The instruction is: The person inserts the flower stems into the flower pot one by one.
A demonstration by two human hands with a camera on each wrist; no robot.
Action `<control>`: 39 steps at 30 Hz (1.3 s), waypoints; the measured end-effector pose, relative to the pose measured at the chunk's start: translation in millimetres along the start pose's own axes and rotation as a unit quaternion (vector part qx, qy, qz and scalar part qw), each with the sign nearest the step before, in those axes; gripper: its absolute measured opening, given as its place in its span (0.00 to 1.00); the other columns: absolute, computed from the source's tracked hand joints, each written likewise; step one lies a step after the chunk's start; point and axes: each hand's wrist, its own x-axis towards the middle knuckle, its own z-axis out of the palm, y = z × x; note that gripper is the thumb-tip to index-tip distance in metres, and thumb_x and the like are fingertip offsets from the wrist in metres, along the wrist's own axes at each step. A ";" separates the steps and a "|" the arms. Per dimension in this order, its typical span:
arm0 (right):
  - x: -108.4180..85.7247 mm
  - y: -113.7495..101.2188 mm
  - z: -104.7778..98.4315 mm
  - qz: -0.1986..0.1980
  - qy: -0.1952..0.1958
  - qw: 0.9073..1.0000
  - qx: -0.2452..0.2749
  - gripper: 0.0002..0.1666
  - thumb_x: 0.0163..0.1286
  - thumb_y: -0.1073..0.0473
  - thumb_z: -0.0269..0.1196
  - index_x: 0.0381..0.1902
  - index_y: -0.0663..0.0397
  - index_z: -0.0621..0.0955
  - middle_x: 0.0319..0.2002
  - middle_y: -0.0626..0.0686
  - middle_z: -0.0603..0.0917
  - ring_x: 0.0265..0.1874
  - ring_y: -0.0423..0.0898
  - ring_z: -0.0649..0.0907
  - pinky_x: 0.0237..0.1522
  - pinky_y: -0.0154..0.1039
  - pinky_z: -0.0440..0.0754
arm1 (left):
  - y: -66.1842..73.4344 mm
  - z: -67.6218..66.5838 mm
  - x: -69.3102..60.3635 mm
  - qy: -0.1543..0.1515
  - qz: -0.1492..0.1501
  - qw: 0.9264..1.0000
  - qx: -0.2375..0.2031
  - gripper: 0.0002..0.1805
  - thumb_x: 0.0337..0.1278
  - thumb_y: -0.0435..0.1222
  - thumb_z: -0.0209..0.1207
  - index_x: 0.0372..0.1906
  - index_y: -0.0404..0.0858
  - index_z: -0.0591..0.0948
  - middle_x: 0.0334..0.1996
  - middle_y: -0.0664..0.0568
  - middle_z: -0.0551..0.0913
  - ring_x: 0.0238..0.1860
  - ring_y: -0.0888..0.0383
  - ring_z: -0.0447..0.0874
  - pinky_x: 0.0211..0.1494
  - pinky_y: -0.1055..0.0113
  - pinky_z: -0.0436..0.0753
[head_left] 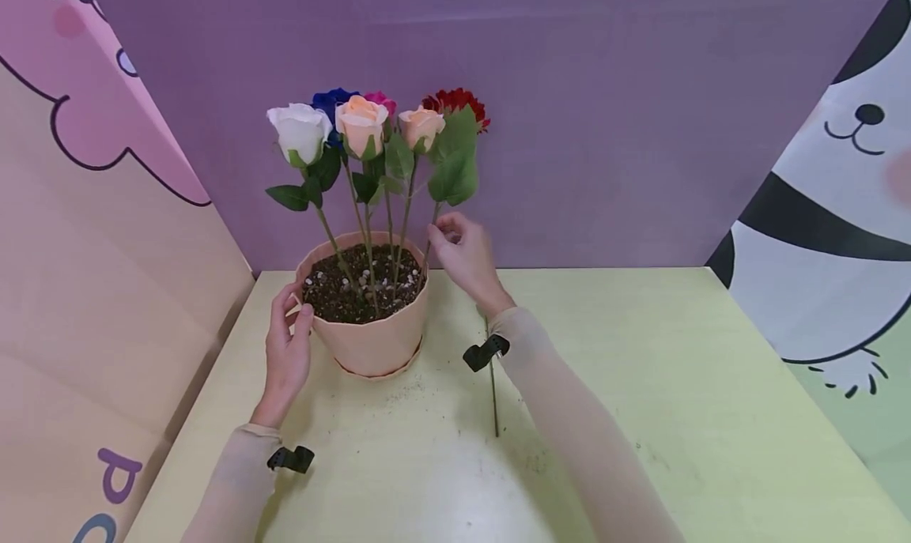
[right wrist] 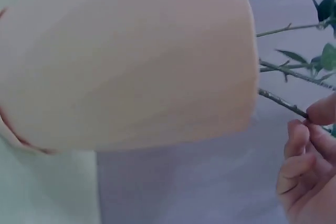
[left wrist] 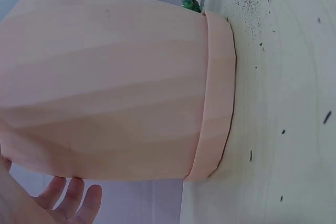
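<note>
A pink flowerpot (head_left: pixel 370 341) filled with dark soil (head_left: pixel 334 290) stands on a matching saucer. My left hand (head_left: pixel 288 349) rests against the pot's left side, with its thumb near the rim. Some of its fingers (left wrist: pixel 69 198) lie beside the pot wall in the left wrist view. At the right rim my right hand (head_left: pixel 466 254) pinches a green stem (right wrist: pixel 283 103) between thumb and fingers. That stem rises to broad leaves (head_left: pixel 455 167) and a red flower (head_left: pixel 459 104). Also upright in the soil are a white rose (head_left: pixel 300 132), two peach roses (head_left: pixel 361 124), and blue and pink flowers behind.
A thin loose stem (head_left: pixel 494 405) lies on the pale yellow table (head_left: pixel 640 369), partly under my right wrist. Soil crumbs (head_left: pixel 406 393) are scattered in front of the pot. A purple panel (head_left: pixel 605 132) stands behind, with cartoon-printed panels at both sides.
</note>
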 end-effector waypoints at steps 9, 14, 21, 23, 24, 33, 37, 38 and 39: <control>-8.4 -19.0 -12.3 -0.145 -0.005 0.989 -0.038 0.10 0.81 0.59 0.57 0.49 0.59 0.83 0.35 0.56 0.92 0.27 0.47 0.83 0.31 0.34 0.74 | 0.7 0.7 -3.7 -0.002 -0.003 1.000 0.003 0.27 0.87 0.46 0.46 0.82 0.48 0.63 0.78 0.42 0.67 0.60 0.61 0.73 0.61 0.63 0.73; -8.3 -23.4 -13.3 -0.218 0.014 0.975 -0.048 0.10 0.81 0.62 0.56 0.49 0.60 0.82 0.34 0.57 0.91 0.18 0.44 0.75 0.21 0.32 0.66 | 1.6 1.7 -4.1 -0.006 -0.001 1.000 0.000 0.27 0.87 0.45 0.45 0.82 0.48 0.62 0.79 0.43 0.67 0.61 0.59 0.74 0.60 0.65 0.73; -8.3 -18.0 -9.0 -0.240 0.032 0.966 -0.086 0.08 0.81 0.63 0.57 0.49 0.60 0.82 0.36 0.57 0.92 0.17 0.48 0.77 0.21 0.33 0.67 | 4.5 2.3 -4.5 -0.001 0.000 1.000 -0.003 0.27 0.87 0.44 0.46 0.82 0.49 0.63 0.79 0.42 0.67 0.64 0.51 0.76 0.59 0.68 0.73; -8.3 -15.3 -6.2 -0.231 0.023 0.967 -0.101 0.09 0.81 0.62 0.57 0.49 0.59 0.82 0.37 0.56 0.92 0.19 0.47 0.79 0.23 0.34 0.69 | 5.3 1.9 -4.8 -0.002 0.000 1.000 -0.003 0.27 0.87 0.44 0.47 0.82 0.49 0.63 0.79 0.42 0.67 0.65 0.49 0.76 0.59 0.68 0.73; -8.5 -13.8 -4.7 -0.226 0.016 0.968 -0.106 0.09 0.81 0.61 0.57 0.49 0.59 0.82 0.37 0.55 0.92 0.20 0.47 0.79 0.24 0.34 0.70 | 5.5 1.5 -5.1 -0.003 0.000 1.000 -0.003 0.27 0.87 0.43 0.47 0.82 0.49 0.63 0.79 0.42 0.67 0.66 0.48 0.76 0.60 0.67 0.73; -12.6 0.4 12.3 -0.231 -0.014 0.963 -0.137 0.12 0.83 0.59 0.54 0.49 0.59 0.83 0.30 0.54 0.87 0.22 0.48 0.80 0.27 0.43 0.75 | 4.7 -0.8 -9.2 -0.004 -0.002 1.000 0.003 0.28 0.87 0.43 0.46 0.83 0.49 0.62 0.79 0.40 0.66 0.67 0.47 0.75 0.59 0.66 0.72; -18.6 8.6 24.2 -0.230 -0.010 0.964 -0.134 0.14 0.84 0.60 0.52 0.47 0.61 0.83 0.26 0.54 0.83 0.21 0.47 0.78 0.27 0.41 0.74 | 5.3 -2.3 -11.2 -0.004 -0.004 1.000 0.007 0.28 0.87 0.43 0.45 0.83 0.49 0.62 0.79 0.41 0.67 0.65 0.51 0.75 0.59 0.67 0.73; -20.2 9.7 26.9 -0.229 -0.010 0.964 -0.133 0.15 0.84 0.60 0.52 0.47 0.62 0.83 0.26 0.54 0.83 0.21 0.48 0.78 0.27 0.41 0.74 | 5.5 -3.0 -11.7 -0.004 -0.005 1.000 0.009 0.28 0.87 0.43 0.45 0.83 0.49 0.61 0.79 0.40 0.67 0.65 0.52 0.75 0.59 0.67 0.73; -21.8 10.2 29.4 -0.226 -0.011 0.965 -0.133 0.15 0.84 0.61 0.51 0.47 0.63 0.84 0.26 0.54 0.83 0.21 0.48 0.78 0.27 0.41 0.74 | 5.5 -3.6 -12.2 -0.004 -0.005 1.000 0.010 0.28 0.87 0.43 0.45 0.83 0.49 0.61 0.79 0.40 0.67 0.65 0.53 0.75 0.59 0.67 0.73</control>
